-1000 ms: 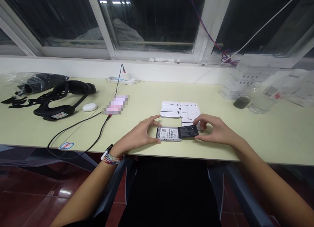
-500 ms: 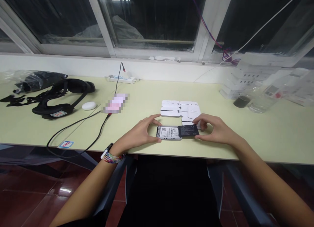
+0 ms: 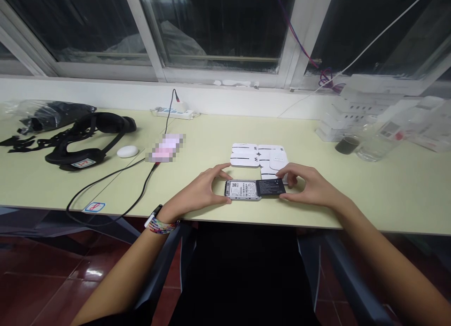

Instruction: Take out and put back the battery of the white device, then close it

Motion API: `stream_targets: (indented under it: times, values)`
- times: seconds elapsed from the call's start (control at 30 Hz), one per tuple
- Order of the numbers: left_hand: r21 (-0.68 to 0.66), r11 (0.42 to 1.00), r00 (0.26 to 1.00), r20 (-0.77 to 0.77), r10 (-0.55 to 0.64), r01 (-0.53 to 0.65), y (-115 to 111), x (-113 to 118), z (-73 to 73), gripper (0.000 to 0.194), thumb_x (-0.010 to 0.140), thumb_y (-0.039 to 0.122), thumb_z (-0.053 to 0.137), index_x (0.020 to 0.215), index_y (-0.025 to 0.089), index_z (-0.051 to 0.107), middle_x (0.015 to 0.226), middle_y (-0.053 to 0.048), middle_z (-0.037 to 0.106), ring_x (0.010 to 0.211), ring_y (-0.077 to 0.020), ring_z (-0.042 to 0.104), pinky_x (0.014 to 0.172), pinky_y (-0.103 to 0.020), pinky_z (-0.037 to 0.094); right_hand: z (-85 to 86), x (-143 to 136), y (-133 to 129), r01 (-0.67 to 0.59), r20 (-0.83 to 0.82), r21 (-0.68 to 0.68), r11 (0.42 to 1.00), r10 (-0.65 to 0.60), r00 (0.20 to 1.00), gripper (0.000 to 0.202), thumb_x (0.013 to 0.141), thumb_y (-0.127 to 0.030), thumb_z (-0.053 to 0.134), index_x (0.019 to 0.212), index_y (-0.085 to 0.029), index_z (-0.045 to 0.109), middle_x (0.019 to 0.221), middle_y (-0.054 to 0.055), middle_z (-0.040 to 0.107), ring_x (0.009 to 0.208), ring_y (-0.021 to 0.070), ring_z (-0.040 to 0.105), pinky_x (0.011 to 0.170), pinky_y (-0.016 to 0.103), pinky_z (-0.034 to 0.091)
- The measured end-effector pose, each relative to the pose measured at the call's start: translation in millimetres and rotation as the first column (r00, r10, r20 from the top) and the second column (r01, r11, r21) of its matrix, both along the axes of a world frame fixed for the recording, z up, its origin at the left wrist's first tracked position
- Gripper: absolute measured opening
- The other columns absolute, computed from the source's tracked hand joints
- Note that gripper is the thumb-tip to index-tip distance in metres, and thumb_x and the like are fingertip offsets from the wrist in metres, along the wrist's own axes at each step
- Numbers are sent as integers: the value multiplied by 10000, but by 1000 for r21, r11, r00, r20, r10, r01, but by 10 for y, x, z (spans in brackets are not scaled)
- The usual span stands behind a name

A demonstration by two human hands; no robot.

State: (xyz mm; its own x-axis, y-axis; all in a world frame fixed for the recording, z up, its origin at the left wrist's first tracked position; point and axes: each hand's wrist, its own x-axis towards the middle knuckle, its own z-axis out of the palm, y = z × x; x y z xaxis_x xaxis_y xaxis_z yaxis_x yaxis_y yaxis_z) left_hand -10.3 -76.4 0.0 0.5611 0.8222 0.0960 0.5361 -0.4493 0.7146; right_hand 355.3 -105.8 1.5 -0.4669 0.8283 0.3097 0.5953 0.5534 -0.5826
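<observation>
black battery [image 3: 271, 187], just below frame centre, overlapping right end of open device [image 3: 243, 190] | left hand [image 3: 199, 192] gripping device; right hand [image 3: 312, 187] pinching battery | past second: no clear change, battery remains mostly outside device | white cases [image 3: 244, 160] beyond

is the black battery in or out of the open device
Out: the black battery, held by the right hand, lies almost wholly past the right end of the open device, whose printed inside shows uncovered.
</observation>
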Motion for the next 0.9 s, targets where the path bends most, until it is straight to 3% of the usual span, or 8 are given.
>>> stream_targets:
  times: [0.9]
  values:
    - [-13,1000,1000,-7,-2,2,16,2,-32,963,817,309,914,1631,332,400,1420,-32,711,1403,-301,606,1239,-475,402,-38,-79,-48,-11,-1,61,998,11,1000,361,882,-373,842,1194,-285,682,1067,34,726,782,193,640,750,387,571]
